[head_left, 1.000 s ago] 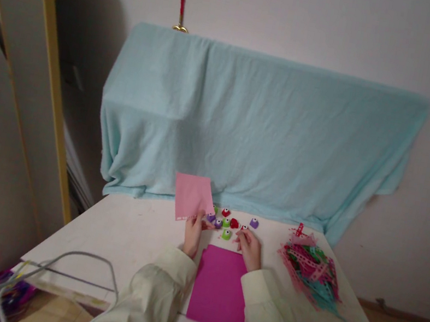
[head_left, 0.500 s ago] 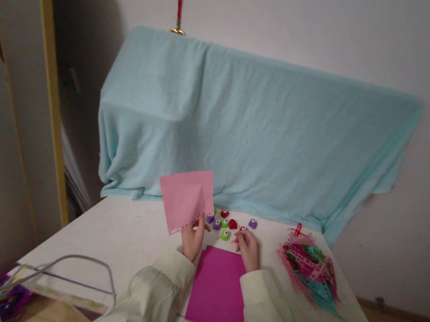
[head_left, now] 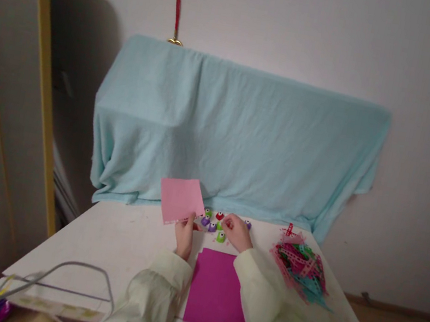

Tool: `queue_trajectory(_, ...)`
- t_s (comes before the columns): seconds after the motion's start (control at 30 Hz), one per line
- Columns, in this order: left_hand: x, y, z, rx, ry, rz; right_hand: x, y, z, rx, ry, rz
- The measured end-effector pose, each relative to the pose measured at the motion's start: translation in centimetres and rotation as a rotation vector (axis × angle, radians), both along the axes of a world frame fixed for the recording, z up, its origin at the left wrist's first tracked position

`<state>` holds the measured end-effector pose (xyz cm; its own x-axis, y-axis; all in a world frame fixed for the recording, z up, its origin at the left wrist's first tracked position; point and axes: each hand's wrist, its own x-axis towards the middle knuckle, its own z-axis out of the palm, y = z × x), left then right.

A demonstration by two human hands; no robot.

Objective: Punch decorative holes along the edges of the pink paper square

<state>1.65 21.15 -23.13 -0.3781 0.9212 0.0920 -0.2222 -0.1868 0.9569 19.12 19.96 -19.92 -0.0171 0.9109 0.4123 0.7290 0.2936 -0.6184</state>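
A square pink sheet (head_left: 181, 199) is held up by its lower right edge in my left hand (head_left: 184, 239), fingers closed on it. Small holes or notches run along its bottom edge. My right hand (head_left: 238, 233) has its fingertips pinched together over a cluster of small coloured pieces; whether anything is between them is hidden. In that cluster are a green piece (head_left: 221, 237), a purple piece (head_left: 212, 227) and a red piece (head_left: 220, 215), each with an eye-like spot. Magenta sheets (head_left: 214, 294) lie flat on the table below both hands, partly covered by my right sleeve.
A pile of perforated pink, green and blue strips (head_left: 304, 268) lies at the right of the white table (head_left: 113, 243). Light blue cloth (head_left: 235, 142) hangs behind. A grey cable (head_left: 80, 265) loops over the front left edge. One purple piece (head_left: 247, 225) sits beyond my right hand.
My right hand has moved left and slightly up over the coloured pieces, covering some. The pink sheet, still in my left hand, has tilted to a flatter angle. The whole view has shifted slightly.
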Motion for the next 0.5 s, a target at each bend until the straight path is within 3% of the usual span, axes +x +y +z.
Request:
queue_trajectory(0.1, 0.0, 0.1, -0.4, 0.008, 0.033, -0.058, -2.8, 1.8, 1.7, -0.010, -0.317, 0.004)
queue_trajectory(0.2, -0.2, 0.1, -0.6, 0.021, 0.087, -0.088, -5.7, 3.4, 1.3, -0.089, -0.540, -0.036)
queue_trajectory(0.33, -0.6, 0.1, -0.4, 0.011, 0.110, -0.056, -8.1, 4.5, 0.0, -0.093, -0.608, -0.093)
queue_trajectory(0.5, -0.6, 0.1, -0.5, -0.001, 0.105, -0.017, -8.0, 4.3, -0.6, -0.085, -0.591, -0.080)
